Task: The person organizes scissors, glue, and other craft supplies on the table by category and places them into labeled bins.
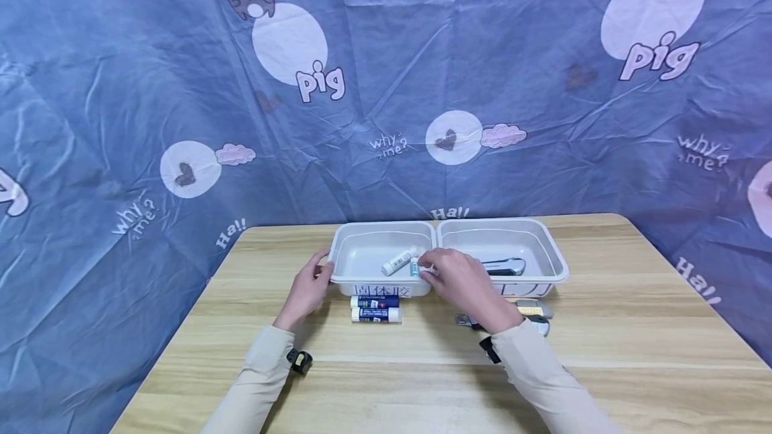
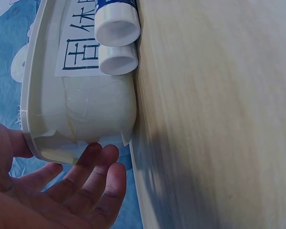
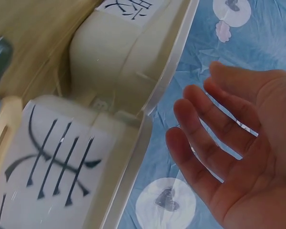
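My left hand (image 1: pixel 310 286) touches the left end of the left white bin (image 2: pixel 100 107), its thumb at the rim and its fingers loosely spread by the end wall. Above the right side of that bin is my right hand (image 1: pixel 461 280); the right wrist view shows its fingers apart and nothing between them. Inside the left bin lie a white glue stick (image 1: pixel 399 261) and another with a green label (image 1: pixel 414 266), partly hidden by the right hand. Two dark blue glue sticks with white caps, one a navy glue stick (image 1: pixel 375 315), lie in front of it.
Beside it stands a second white bin (image 1: pixel 557 256) holding utility knives (image 1: pixel 505 266). More utility knives (image 1: pixel 537 323) lie on the wooden table (image 1: pixel 386 380) before it, partly behind my right forearm. Both bins carry paper labels. A blue patterned cloth (image 1: pixel 386 86) hangs behind the table.
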Motion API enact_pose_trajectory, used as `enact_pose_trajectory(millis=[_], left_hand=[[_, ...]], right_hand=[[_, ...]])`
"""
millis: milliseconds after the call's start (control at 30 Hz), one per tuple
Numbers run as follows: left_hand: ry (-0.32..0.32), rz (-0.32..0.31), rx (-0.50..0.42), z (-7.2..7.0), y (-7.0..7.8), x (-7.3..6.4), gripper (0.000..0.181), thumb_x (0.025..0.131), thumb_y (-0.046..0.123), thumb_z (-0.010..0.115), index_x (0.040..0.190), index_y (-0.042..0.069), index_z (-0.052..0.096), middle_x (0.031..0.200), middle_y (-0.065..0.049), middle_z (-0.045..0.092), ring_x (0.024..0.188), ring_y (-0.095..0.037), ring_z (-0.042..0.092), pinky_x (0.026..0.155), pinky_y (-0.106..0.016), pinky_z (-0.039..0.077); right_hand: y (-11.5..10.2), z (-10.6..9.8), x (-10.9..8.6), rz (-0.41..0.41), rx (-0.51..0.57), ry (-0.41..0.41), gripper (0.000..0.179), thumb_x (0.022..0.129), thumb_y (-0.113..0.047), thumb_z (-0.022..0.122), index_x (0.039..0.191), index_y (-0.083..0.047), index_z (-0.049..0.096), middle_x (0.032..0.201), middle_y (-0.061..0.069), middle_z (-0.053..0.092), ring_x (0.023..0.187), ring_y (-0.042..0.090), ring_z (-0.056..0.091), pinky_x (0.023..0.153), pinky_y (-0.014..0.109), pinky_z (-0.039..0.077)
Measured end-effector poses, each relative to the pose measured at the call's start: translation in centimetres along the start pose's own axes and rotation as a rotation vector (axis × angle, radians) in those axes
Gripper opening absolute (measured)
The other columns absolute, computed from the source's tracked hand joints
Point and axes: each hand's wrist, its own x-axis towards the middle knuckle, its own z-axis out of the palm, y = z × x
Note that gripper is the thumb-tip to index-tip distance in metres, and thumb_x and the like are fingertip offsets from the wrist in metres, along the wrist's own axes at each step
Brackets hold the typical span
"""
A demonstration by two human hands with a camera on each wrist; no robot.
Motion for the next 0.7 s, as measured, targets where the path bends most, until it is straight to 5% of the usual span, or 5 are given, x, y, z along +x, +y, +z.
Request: enact_pose_trajectory(millis=[700], left_hand=[[0.008, 0.001, 0.003, -0.1, 0.1, -0.1, 0.046, 0.109, 0.024, 0.049, 0.151, 0.009, 0.048, 0.111, -0.022, 0.071, 0.095, -0.03, 0.071, 0.089, -0.042, 0.055]], right_hand=[[4.2, -3.0, -5.7, -0.043, -0.138, 0.031, 0.013, 0.091, -0.023, 0.078, 0.103, -0.018, 0.075, 0.098, -0.006, 0.073, 0.089, 0.019, 0.071, 0.066, 0.042, 0.056]])
